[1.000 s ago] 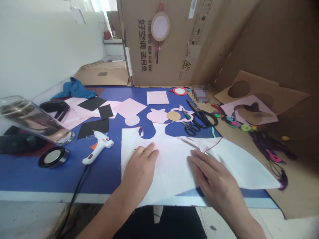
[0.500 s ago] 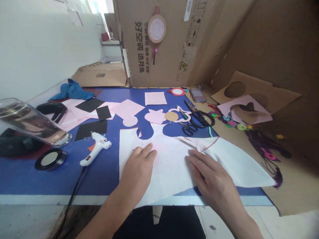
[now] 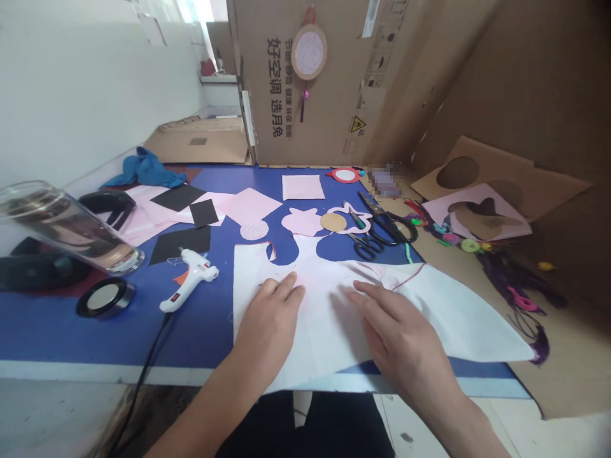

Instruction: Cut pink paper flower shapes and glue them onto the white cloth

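Observation:
A white cloth point(image 3: 317, 318) with cut-out curves along its far edge lies across the front of the blue table. My left hand point(image 3: 272, 315) rests on the cloth's left half, palm down, fingers laid out flat. Over the right half is my right hand point(image 3: 403, 327), its fingers stretched out and a shadow beside the fingertips; I cannot tell whether they touch the cloth. Close to those fingertips the cloth is creased, with a red line along the fold. Beyond the cloth lie a pink flower-shaped piece point(image 3: 302, 222), a tan disc point(image 3: 333, 222) and a white round piece point(image 3: 254, 229).
Left of the cloth are a white glue gun point(image 3: 188, 280) with a cord, a black-rimmed round lid point(image 3: 105, 298) and a tilted glass of liquid point(image 3: 90, 232). Black scissors point(image 3: 389, 226) lie behind the cloth. Purple tassels point(image 3: 506, 273) and cardboard point(image 3: 563, 356) are at the right.
My right hand has shifted slightly left and its fingers have straightened away from the creased fold. My left hand stays on the cloth. The view has turned a little left.

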Action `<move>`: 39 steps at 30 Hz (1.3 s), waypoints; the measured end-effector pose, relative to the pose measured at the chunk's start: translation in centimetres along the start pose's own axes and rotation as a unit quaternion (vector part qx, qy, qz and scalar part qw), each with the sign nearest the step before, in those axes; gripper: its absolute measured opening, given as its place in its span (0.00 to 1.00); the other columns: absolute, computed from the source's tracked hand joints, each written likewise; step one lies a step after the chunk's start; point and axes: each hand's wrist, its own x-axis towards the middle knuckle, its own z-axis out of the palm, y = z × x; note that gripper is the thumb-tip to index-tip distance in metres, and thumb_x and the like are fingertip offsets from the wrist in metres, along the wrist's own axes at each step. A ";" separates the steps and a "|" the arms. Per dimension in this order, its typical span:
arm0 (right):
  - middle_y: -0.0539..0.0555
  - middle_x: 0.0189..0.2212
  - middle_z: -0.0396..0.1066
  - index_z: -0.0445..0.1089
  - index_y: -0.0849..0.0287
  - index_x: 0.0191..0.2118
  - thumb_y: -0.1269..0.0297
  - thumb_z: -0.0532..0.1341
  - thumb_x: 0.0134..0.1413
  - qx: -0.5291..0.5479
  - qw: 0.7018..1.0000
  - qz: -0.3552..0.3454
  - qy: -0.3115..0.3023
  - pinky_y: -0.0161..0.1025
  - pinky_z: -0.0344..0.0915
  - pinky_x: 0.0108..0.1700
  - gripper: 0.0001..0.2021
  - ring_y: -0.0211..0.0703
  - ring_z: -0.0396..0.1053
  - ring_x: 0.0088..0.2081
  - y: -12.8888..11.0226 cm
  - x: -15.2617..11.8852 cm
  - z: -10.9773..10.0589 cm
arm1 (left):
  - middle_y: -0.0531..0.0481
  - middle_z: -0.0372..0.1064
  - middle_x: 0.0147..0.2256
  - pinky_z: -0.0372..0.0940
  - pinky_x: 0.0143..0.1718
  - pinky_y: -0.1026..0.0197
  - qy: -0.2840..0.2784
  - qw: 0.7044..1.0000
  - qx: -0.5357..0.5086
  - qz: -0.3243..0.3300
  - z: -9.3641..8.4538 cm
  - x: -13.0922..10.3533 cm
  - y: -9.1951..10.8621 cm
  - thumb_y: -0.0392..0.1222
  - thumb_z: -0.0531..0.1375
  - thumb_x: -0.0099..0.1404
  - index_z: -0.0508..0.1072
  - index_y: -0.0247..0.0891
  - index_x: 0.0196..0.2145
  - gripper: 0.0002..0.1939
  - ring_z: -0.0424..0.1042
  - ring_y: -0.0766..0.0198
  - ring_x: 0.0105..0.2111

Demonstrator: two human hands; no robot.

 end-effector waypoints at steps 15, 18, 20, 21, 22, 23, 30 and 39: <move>0.67 0.70 0.71 0.64 0.69 0.74 0.84 0.51 0.64 0.070 0.988 -0.091 -0.099 0.61 0.72 0.66 0.34 0.57 0.70 0.70 -2.9 3.3 3.5 | 0.37 0.74 0.65 0.75 0.52 0.48 0.026 0.999 -0.029 -0.004 0.1 -0.2 0.1 0.23 0.53 0.75 0.80 0.32 0.56 0.20 0.74 0.52 0.46; 0.67 0.70 0.71 0.63 0.69 0.74 0.84 0.50 0.64 0.058 0.989 -0.088 -0.100 0.62 0.71 0.67 0.34 0.56 0.70 0.70 -2.9 3.0 4.0 | 0.36 0.75 0.64 0.76 0.51 0.48 0.041 0.999 -0.035 0.003 0.3 -0.3 0.1 0.23 0.54 0.75 0.80 0.31 0.55 0.19 0.75 0.51 0.46; 0.67 0.70 0.71 0.63 0.70 0.74 0.84 0.49 0.64 0.050 0.990 -0.083 -0.101 0.61 0.70 0.67 0.33 0.56 0.70 0.70 -3.0 3.0 4.1 | 0.35 0.75 0.64 0.76 0.51 0.47 0.047 0.998 -0.038 0.005 0.4 -0.3 0.0 0.23 0.55 0.75 0.80 0.30 0.55 0.19 0.75 0.50 0.46; 0.67 0.69 0.71 0.64 0.70 0.73 0.84 0.49 0.64 0.046 0.990 -0.081 -0.103 0.61 0.70 0.67 0.33 0.56 0.71 0.70 -3.1 3.0 4.1 | 0.35 0.75 0.64 0.77 0.50 0.47 0.050 0.998 -0.038 0.005 0.5 -0.3 0.0 0.23 0.55 0.74 0.80 0.30 0.55 0.19 0.75 0.50 0.46; 0.67 0.69 0.71 0.65 0.71 0.73 0.84 0.49 0.64 0.043 0.990 -0.080 -0.106 0.61 0.70 0.67 0.33 0.57 0.71 0.70 -3.1 3.0 4.1 | 0.36 0.75 0.64 0.77 0.50 0.47 0.052 0.998 -0.038 0.005 0.5 -0.3 -0.1 0.23 0.55 0.74 0.80 0.31 0.55 0.19 0.75 0.50 0.46; 0.67 0.69 0.71 0.65 0.71 0.73 0.84 0.49 0.63 0.039 0.990 -0.080 -0.109 0.61 0.70 0.67 0.33 0.57 0.70 0.70 -3.2 3.0 4.1 | 0.36 0.75 0.64 0.77 0.50 0.46 0.055 0.998 -0.039 0.005 0.5 -0.3 -0.1 0.23 0.55 0.74 0.81 0.31 0.55 0.19 0.75 0.50 0.45; 0.65 0.71 0.70 0.65 0.67 0.74 0.85 0.50 0.62 0.032 0.990 -0.074 -0.118 0.60 0.68 0.69 0.36 0.55 0.68 0.71 -3.2 2.9 4.2 | 0.40 0.76 0.63 0.79 0.53 0.46 0.082 0.991 -0.101 -0.006 0.1 -0.4 -0.5 0.24 0.55 0.74 0.81 0.36 0.54 0.20 0.78 0.50 0.50; 0.64 0.70 0.71 0.68 0.66 0.72 0.86 0.50 0.62 0.025 0.990 -0.071 -0.116 0.61 0.70 0.67 0.35 0.56 0.70 0.70 -3.3 2.7 4.3 | 0.47 0.82 0.55 0.77 0.57 0.48 0.200 0.965 -0.139 -0.095 -2.4 -2.7 -3.0 0.25 0.53 0.73 0.79 0.40 0.55 0.22 0.80 0.54 0.55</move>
